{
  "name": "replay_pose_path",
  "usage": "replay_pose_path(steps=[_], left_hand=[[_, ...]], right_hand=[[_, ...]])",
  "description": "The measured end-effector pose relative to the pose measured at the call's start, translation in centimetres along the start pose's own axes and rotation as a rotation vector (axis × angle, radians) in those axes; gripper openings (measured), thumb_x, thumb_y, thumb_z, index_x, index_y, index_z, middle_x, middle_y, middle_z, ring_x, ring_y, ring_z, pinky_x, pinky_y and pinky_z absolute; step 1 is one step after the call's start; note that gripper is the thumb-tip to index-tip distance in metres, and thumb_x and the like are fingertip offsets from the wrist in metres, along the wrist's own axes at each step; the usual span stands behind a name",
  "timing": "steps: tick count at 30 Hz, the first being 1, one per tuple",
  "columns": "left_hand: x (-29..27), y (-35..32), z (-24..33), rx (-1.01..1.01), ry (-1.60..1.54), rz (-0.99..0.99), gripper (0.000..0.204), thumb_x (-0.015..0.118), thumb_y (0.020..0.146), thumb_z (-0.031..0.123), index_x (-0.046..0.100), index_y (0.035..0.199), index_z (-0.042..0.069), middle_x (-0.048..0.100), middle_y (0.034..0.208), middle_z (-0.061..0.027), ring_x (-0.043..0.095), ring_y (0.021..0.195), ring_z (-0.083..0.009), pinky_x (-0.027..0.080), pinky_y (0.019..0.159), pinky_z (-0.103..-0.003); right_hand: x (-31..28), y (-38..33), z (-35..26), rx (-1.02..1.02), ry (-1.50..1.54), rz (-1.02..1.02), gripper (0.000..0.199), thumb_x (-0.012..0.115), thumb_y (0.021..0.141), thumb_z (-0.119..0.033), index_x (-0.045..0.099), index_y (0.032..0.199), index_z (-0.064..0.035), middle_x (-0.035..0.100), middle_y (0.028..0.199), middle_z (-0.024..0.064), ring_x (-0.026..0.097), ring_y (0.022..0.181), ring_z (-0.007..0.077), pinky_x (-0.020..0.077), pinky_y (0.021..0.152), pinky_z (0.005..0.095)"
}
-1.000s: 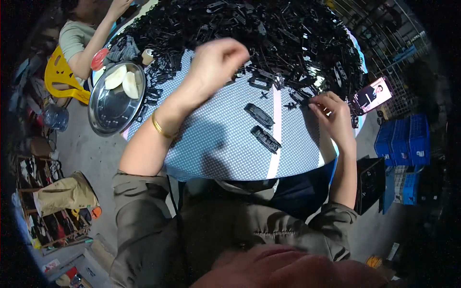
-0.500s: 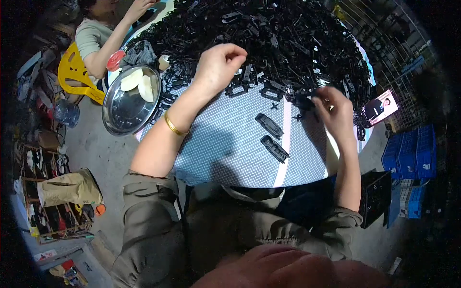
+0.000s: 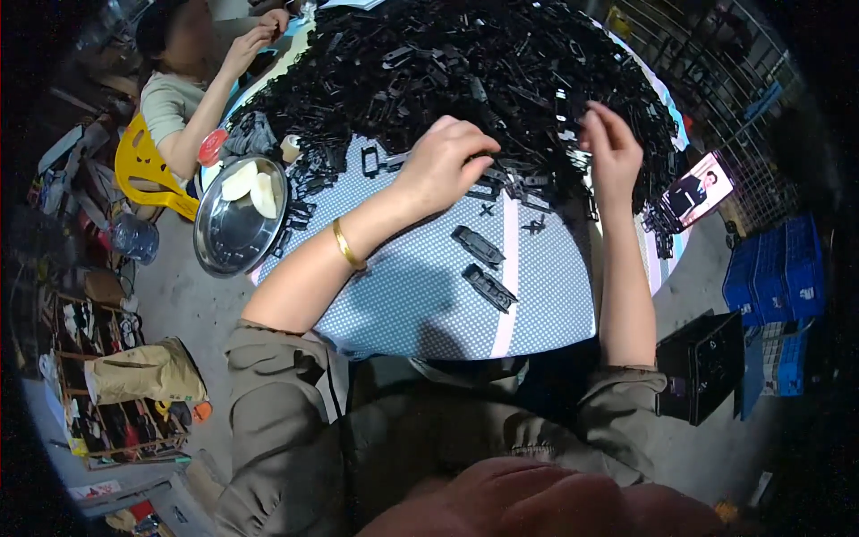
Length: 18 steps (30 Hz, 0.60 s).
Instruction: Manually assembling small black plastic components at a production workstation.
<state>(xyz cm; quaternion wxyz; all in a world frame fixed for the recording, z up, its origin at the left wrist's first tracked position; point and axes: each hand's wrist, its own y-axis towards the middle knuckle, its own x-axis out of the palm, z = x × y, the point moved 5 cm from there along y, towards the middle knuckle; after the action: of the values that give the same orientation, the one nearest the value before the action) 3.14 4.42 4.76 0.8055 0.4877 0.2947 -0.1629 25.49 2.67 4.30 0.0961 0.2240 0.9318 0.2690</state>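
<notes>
My left hand [image 3: 446, 166], with a gold bangle at its wrist, hovers over the near edge of a big heap of black plastic parts [image 3: 429, 63]. Its fingers are curled, and a gap shows between thumb and forefinger with nothing seen in it. Over the right side of the heap, my right hand [image 3: 613, 159] has its fingers apart; I make out nothing in them, though the dark parts behind blur the tips. On the patterned cloth [image 3: 394, 300] lie two long black plastic housings [image 3: 478, 246], one nearer me. Beyond them lie two small cross-shaped black pieces [image 3: 534, 225].
At the left table edge stands a steel bowl [image 3: 215, 234] with pale peeled pieces [image 3: 263, 195]. A phone [image 3: 701, 191] leans at the right edge. Another person [image 3: 183, 112] sits far left on a yellow chair [image 3: 134, 166]. Blue crates [image 3: 774, 273] stand on the right.
My right hand has moved away from the small parts at the heap's near edge, farther over the heap, and its fingers have spread. My left hand has shifted right and nearer me. The view has shifted slightly.
</notes>
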Motion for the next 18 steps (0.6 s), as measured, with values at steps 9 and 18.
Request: replay_pose_path(steps=[9, 18], left_hand=[[8.7, 6.6, -0.3, 0.114, 0.261, -0.151, 0.018, 0.061, 0.071, 0.008, 0.062, 0.088, 0.002, 0.058, 0.086, -0.0104, 0.051, 0.086, -0.0284, 0.045, 0.076, -0.037], [11.4, 11.8, -4.3, -0.067, 0.556, -0.508, 0.023, 0.054, 0.072, 0.009, 0.065, 0.092, 0.006, 0.057, 0.102, -0.0096, 0.045, 0.104, -0.0292, 0.037, 0.083, -0.044]], right_hand=[[-5.0, 1.5, 0.7, 0.062, 0.4, 0.387, 0.023, 0.057, 0.086, -0.016, 0.059, 0.101, 0.0019, 0.062, 0.079, 0.0072, 0.051, 0.059, 0.0066, 0.0406, 0.052, 0.0176], [-3.9, 1.1, -0.6, -0.04, 0.178, 0.32, 0.023, 0.058, 0.085, -0.013, 0.06, 0.103, 0.0017, 0.063, 0.081, 0.0053, 0.051, 0.06, 0.0063, 0.0409, 0.056, 0.0191]])
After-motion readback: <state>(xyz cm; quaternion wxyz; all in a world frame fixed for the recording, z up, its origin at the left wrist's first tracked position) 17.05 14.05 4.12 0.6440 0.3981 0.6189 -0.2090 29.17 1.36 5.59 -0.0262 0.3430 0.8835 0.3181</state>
